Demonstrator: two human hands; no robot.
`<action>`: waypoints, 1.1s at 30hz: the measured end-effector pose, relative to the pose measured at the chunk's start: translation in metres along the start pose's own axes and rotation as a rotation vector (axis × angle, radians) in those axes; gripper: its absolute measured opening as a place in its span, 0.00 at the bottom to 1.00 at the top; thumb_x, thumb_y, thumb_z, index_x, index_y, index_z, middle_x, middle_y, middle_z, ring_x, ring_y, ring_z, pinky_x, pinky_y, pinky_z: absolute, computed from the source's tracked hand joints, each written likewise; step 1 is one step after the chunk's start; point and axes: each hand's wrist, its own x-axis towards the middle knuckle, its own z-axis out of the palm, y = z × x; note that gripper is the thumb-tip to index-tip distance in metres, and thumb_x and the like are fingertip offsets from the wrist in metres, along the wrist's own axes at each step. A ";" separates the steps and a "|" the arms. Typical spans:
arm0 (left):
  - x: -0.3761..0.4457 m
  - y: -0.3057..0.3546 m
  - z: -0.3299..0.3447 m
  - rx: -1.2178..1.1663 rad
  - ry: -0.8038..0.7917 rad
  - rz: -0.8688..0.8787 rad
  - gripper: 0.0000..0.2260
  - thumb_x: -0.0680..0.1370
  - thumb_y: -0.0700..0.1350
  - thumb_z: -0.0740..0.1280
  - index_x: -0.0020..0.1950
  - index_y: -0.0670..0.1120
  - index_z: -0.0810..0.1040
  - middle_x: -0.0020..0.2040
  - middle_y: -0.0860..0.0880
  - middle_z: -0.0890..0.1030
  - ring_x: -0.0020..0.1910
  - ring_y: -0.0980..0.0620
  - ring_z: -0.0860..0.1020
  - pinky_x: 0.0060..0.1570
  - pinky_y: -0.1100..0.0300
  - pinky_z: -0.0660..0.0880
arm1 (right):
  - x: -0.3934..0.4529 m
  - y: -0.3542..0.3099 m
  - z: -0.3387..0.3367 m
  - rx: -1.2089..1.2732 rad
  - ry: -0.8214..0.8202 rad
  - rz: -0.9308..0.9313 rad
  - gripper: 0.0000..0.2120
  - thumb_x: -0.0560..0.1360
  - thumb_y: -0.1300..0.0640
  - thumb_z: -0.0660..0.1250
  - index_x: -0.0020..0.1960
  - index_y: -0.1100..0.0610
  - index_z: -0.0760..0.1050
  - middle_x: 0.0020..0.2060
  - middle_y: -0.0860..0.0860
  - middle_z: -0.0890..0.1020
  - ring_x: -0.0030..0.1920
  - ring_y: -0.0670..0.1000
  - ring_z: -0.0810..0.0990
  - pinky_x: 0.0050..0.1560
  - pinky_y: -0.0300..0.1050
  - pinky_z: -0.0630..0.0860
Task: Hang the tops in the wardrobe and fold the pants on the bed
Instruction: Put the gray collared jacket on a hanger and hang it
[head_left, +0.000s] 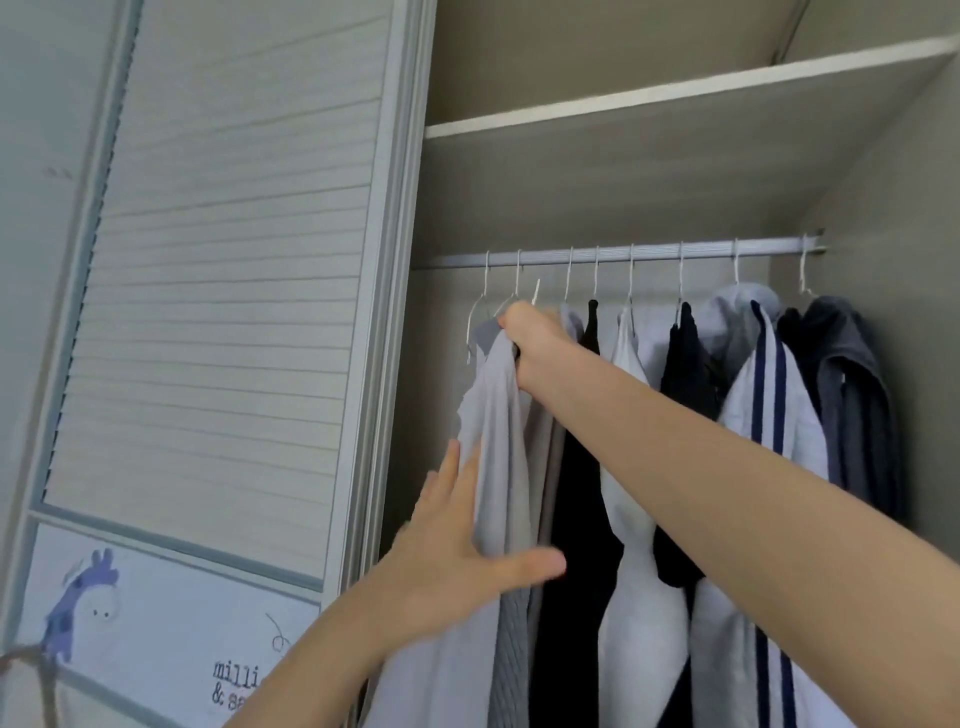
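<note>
Tops are the matter here: a pale grey top (498, 415) hangs at the left end of the wardrobe rail (623, 252), bunched at its collar. The right hand (530, 348) has its fingers curled tight round that collar and the hanger neck just below the rail. One wire hook (535, 292) beside the knuckles stands tilted and appears not to sit over the rail. The left hand (457, 540), lower and nearer, lies with fingers straight and spread against the cloth, thumb out to the right.

If the grip loosens before the hook catches, hanger and top would probably drop. Bunched fabric may also slide off one hanger shoulder. To the right, the black top (571, 519) and striped top (769, 415) hang close, so a sideways shove could knock neighbouring hangers loose. Left of it stands the slatted door (234, 312); cloth could snag there.
</note>
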 end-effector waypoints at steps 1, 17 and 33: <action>-0.004 -0.006 0.009 0.235 0.071 -0.030 0.51 0.61 0.77 0.65 0.65 0.75 0.25 0.77 0.65 0.34 0.78 0.57 0.42 0.76 0.45 0.54 | 0.003 -0.001 0.002 -0.005 0.010 -0.044 0.04 0.77 0.67 0.57 0.48 0.63 0.70 0.34 0.53 0.69 0.29 0.49 0.68 0.21 0.32 0.65; 0.111 -0.082 0.027 0.237 0.322 -0.074 0.12 0.82 0.37 0.57 0.65 0.44 0.70 0.50 0.43 0.80 0.46 0.46 0.80 0.50 0.54 0.79 | 0.131 -0.025 -0.002 -0.416 0.202 -0.277 0.22 0.75 0.66 0.58 0.68 0.66 0.64 0.57 0.57 0.72 0.52 0.58 0.77 0.49 0.48 0.75; 0.221 -0.151 0.041 0.176 0.253 -0.120 0.16 0.81 0.38 0.54 0.68 0.48 0.68 0.48 0.46 0.76 0.53 0.43 0.78 0.55 0.57 0.73 | 0.257 0.014 -0.006 -0.613 0.146 -0.338 0.09 0.76 0.66 0.58 0.54 0.60 0.59 0.41 0.55 0.67 0.46 0.53 0.66 0.45 0.43 0.66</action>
